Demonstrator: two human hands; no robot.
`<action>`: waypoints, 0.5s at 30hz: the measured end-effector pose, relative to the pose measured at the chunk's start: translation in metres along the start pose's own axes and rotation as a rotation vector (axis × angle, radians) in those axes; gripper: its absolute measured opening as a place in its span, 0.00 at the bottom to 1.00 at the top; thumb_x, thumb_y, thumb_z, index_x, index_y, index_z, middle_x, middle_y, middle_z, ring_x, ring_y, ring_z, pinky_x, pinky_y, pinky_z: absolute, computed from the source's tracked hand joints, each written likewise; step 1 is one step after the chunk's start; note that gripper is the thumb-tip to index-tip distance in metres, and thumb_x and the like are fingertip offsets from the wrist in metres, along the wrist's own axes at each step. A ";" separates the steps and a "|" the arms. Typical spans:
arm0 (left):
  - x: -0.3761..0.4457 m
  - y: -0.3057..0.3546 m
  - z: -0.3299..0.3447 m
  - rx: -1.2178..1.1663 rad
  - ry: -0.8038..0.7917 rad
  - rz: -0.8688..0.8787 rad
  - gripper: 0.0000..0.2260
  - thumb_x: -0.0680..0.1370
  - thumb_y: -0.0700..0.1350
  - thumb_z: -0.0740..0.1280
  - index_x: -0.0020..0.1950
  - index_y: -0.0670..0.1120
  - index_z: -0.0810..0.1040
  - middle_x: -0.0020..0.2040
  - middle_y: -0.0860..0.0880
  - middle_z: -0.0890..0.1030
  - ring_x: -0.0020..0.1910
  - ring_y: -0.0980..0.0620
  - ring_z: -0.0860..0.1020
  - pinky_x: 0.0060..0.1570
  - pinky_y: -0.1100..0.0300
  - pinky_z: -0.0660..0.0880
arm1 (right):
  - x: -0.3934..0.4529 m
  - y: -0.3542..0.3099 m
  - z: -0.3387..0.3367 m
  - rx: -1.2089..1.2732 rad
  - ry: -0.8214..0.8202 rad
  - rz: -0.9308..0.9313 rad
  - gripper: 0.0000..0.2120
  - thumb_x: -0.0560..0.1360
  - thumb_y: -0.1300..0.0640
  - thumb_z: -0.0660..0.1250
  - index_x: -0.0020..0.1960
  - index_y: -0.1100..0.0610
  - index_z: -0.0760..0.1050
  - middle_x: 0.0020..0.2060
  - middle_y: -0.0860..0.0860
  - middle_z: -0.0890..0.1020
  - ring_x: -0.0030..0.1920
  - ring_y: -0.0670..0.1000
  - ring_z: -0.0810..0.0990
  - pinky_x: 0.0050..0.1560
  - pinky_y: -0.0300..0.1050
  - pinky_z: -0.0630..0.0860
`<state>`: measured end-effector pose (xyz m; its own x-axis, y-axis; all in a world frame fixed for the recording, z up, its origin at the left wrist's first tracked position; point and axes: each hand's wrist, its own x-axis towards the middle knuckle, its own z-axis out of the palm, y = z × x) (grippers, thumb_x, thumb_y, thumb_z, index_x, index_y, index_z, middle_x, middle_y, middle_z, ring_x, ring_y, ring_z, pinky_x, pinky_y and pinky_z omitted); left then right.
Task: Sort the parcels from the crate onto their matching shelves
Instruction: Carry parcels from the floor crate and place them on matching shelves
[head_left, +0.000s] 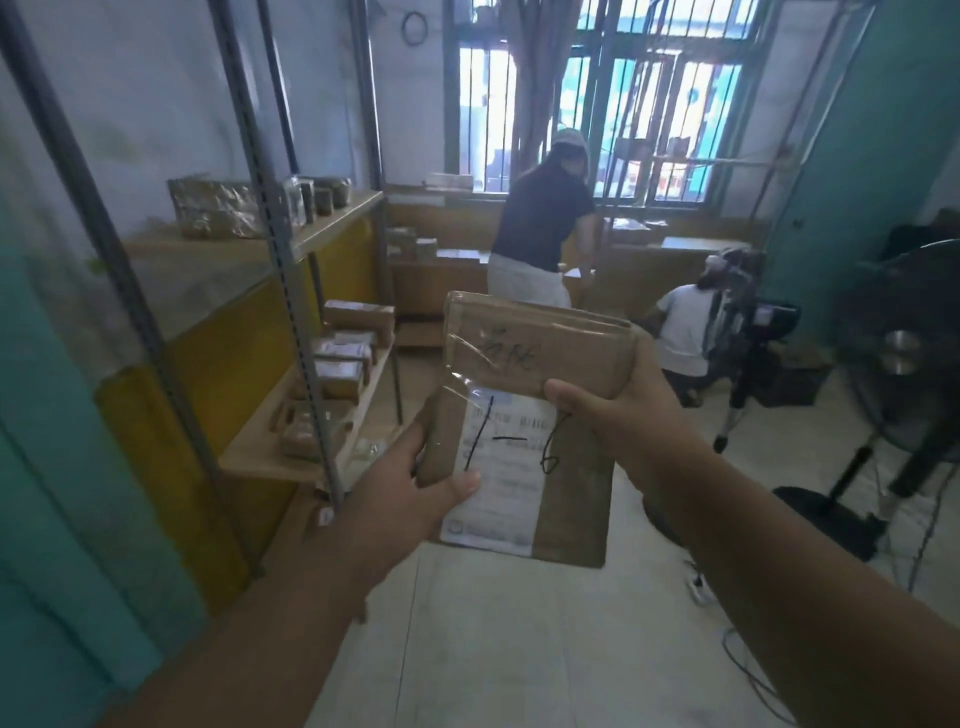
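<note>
Nearest, two bare forearms reach forward, each hand carrying one of two brown parcels. The left hand (415, 486) grips the lower parcel (566, 499) by its left edge, thumb pressed flat on the white label and the fingers curled round underneath; that label bears a handwritten "1-6". The right hand (618, 405) grips the upper parcel (535, 345) at its right corner, thumb on the taped top face, fingers wrapped behind it. The upper parcel overlaps the top edge of the lower one, and both are held in the air over the pale floor, well apart from any shelf.

Just left stands a metal shelf rack (291, 291) with two wooden boards in view. The lower board (270, 457) holds about six small boxes, too blurred for a firm count; the upper board (337, 218) carries one foil-wrapped bundle and a few small dark items.

At right, a black pedestal fan (904, 364) stands on the floor.

Farther back, two people work among cartons under a barred window (623, 104): one standing person (540, 228) bending forward, one crouching person (685, 332) low beside a tripod.
</note>
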<state>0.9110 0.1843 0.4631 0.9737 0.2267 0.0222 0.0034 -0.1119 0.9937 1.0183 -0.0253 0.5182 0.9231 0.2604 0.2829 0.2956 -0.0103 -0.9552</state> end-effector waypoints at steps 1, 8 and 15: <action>0.017 0.004 -0.001 0.006 0.007 -0.004 0.24 0.75 0.44 0.75 0.68 0.58 0.74 0.56 0.54 0.85 0.52 0.52 0.85 0.52 0.46 0.83 | 0.022 0.005 0.000 0.001 -0.009 0.009 0.37 0.64 0.52 0.82 0.66 0.44 0.65 0.58 0.49 0.78 0.56 0.51 0.83 0.48 0.54 0.84; 0.138 0.014 -0.025 0.090 0.121 0.012 0.18 0.76 0.46 0.74 0.58 0.66 0.77 0.52 0.63 0.84 0.52 0.58 0.84 0.53 0.50 0.82 | 0.169 0.039 0.028 -0.006 -0.084 -0.054 0.39 0.62 0.47 0.82 0.65 0.40 0.65 0.57 0.45 0.79 0.56 0.50 0.82 0.49 0.54 0.84; 0.301 -0.001 -0.049 0.113 0.130 0.042 0.19 0.76 0.44 0.74 0.58 0.66 0.76 0.51 0.63 0.85 0.51 0.60 0.84 0.49 0.56 0.82 | 0.317 0.084 0.055 -0.050 -0.054 -0.048 0.37 0.62 0.46 0.82 0.63 0.36 0.64 0.57 0.44 0.78 0.57 0.52 0.81 0.49 0.58 0.84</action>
<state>1.1930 0.3002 0.4746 0.9360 0.3417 0.0844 -0.0038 -0.2299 0.9732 1.3223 0.1092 0.5227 0.8935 0.3131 0.3219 0.3524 -0.0446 -0.9348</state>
